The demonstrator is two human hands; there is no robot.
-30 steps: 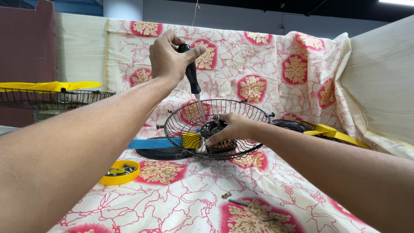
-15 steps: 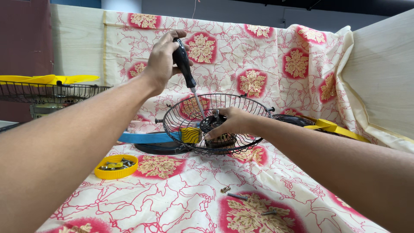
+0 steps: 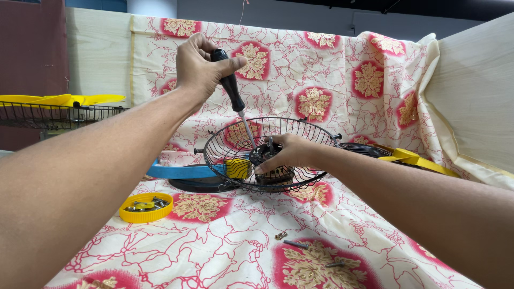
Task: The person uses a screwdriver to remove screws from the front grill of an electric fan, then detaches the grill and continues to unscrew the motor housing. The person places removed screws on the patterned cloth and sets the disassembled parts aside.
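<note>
One wire fan guard, one screwdriver, two hands at work.

Left hand (image 3: 201,67) clenched around one black-handled screwdriver (image 3: 231,88), shaft angled down toward 5 o'clock into one black wire fan guard (image 3: 316,136) lying dish-up at centre on the floral cloth (image 3: 225,241). Right hand (image 3: 286,152) grasps the dark motor hub (image 3: 265,155) inside the guard. One yellow lid (image 3: 145,207) holding small hardware at 8 o'clock of the guard; one blue ring (image 3: 179,171) just beside the guard at 9 o'clock. Three loose screws (image 3: 294,244) at 6 o'clock. One second guard with yellow blades (image 3: 59,109) far at 9 o'clock.
</note>
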